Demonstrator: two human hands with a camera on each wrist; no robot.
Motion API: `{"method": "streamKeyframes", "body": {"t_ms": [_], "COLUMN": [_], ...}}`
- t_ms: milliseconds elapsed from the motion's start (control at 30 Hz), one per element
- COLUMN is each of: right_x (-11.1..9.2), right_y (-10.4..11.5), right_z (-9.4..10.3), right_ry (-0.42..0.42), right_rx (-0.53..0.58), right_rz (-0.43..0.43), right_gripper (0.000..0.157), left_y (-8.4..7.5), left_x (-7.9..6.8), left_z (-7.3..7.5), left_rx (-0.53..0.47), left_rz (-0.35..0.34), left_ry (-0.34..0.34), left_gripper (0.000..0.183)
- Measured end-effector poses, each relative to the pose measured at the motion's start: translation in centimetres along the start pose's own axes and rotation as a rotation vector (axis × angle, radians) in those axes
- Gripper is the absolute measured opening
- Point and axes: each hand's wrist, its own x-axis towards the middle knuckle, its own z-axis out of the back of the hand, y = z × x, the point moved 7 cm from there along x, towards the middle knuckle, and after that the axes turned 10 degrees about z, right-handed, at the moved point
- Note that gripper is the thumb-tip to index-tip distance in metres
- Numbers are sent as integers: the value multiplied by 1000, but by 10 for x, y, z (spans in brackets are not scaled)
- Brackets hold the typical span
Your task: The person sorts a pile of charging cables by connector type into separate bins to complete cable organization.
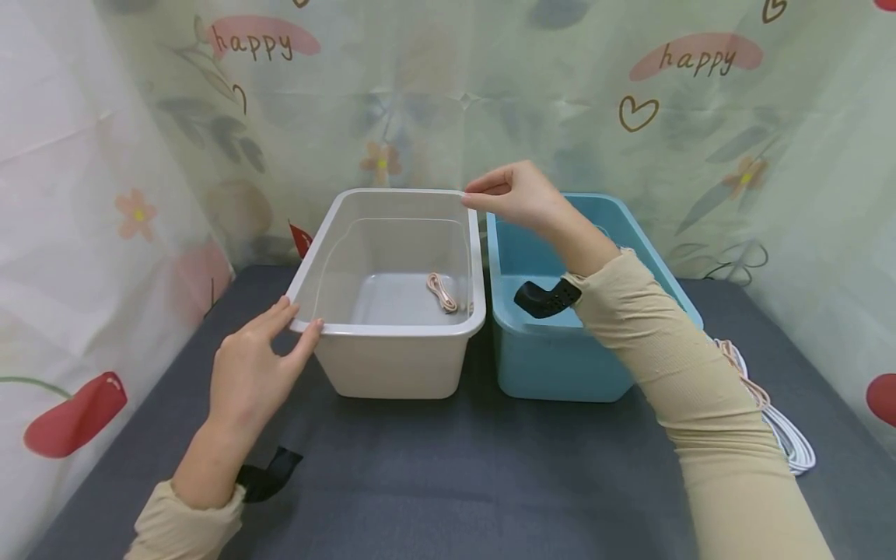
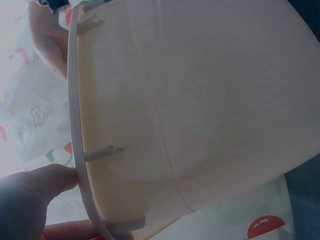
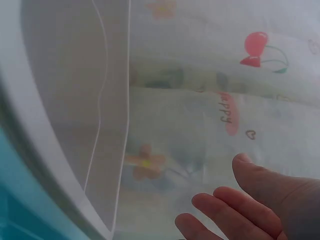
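A beige plastic bin (image 1: 392,362) stands on the dark cloth, and a small bundled pinkish cable (image 1: 442,294) lies on its floor towards the right. My left hand (image 1: 255,369) grips the bin's near left corner, thumb at the front rim and fingers at the left rim. The left wrist view shows that thumb (image 2: 62,180) against the rim. At the bin's far right corner is my right hand (image 1: 521,194), thumb and fingers apart with nothing between them. In the right wrist view its fingers (image 3: 225,212) are loosely bent, beside the bin wall (image 3: 112,115).
A blue bin (image 1: 560,369) stands just right of the beige one, partly hidden by my right forearm. Coiled white and pink cables (image 1: 787,432) lie on the dark cloth (image 1: 448,474) to its right. A printed curtain (image 1: 434,101) hangs behind and at both sides.
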Motion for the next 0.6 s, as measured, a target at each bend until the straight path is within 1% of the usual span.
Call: {"method": "streamKeyframes", "body": {"t_ms": [300, 600], "right_x": [-43, -85], "right_y": [-18, -41], "right_z": [32, 57], "right_ry": [-42, -54], "right_rx": [-25, -42], "right_rz": [-14, -26], "right_gripper": [44, 53], "left_y": [0, 0], "left_x": [0, 0], "left_z": [0, 0], "left_rx": [-7, -11], "left_rz": [-6, -5], "left_ry": [-10, -1], "left_gripper": [43, 43]}}
